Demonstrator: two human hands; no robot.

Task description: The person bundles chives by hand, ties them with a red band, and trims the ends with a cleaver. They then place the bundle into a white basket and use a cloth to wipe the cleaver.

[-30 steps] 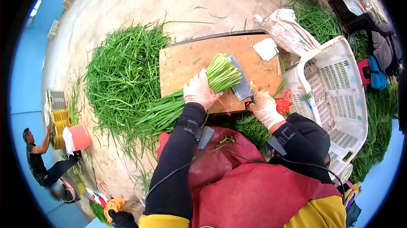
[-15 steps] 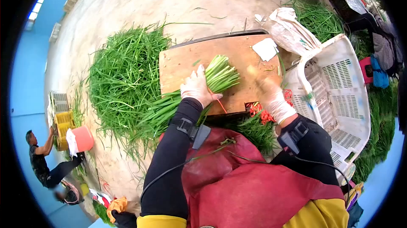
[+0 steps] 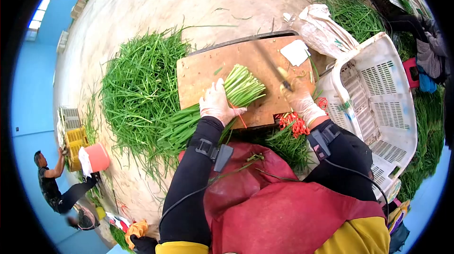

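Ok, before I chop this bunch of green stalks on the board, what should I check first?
1. The left hand grips the bunch of green stalks: ok.
2. The bunch's pale ends lie on the wooden board: ok.
3. The left hand sits back from those ends: ok.
4. The right hand holds the knife above the board: ok.
5. Blade angle: cannot tell, the knife is blurred.
6. The paper scrap lies apart from the bunch: ok.
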